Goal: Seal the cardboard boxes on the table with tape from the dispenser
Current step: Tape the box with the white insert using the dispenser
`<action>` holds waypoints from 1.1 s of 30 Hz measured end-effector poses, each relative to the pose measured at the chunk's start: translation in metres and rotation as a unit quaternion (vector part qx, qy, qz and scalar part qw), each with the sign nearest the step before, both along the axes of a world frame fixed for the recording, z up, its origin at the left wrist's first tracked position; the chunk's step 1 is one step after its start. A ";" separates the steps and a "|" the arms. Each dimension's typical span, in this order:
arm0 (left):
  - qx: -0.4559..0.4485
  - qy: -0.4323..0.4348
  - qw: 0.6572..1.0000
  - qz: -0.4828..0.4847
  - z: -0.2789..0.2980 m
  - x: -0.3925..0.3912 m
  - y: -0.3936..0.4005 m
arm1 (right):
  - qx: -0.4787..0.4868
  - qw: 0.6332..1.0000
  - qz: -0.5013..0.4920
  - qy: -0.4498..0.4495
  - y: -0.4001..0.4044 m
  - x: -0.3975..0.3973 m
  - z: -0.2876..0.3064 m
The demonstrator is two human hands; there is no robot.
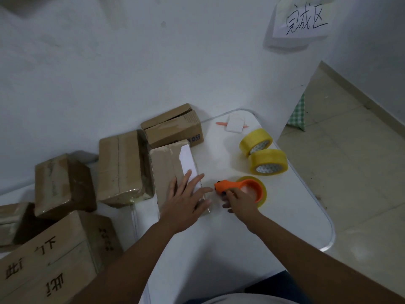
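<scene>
Beside the box (175,172) edge — right hand (237,199) holds dispenser (238,187).

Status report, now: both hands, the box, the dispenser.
Left hand flat on the box, fingers spread. Right hand grips orange tape dispenser, just right of the box. Two spare tape rolls beyond, clear of the work.
</scene>
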State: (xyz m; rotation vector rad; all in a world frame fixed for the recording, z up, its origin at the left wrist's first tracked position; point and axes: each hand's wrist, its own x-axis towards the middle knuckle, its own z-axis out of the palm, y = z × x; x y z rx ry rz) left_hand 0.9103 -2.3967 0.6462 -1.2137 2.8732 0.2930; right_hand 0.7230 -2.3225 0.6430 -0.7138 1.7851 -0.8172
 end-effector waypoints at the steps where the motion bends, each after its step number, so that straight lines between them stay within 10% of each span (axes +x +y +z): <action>1: 0.005 0.002 1.000 -0.009 0.000 0.000 0.000 | 0.027 0.993 -0.039 -0.104 0.000 0.009 0.003; 7: 0.044 0.002 0.998 -0.044 0.004 0.006 0.007 | 0.068 0.948 -0.133 -0.279 0.009 0.018 0.008; 16: 0.207 0.123 0.970 0.039 0.026 0.014 0.012 | -0.047 0.983 -0.125 -0.126 0.029 0.018 0.023; 33: -0.084 -0.058 0.994 -0.049 -0.009 0.036 0.037 | -0.190 0.978 -0.061 0.063 0.040 0.017 0.023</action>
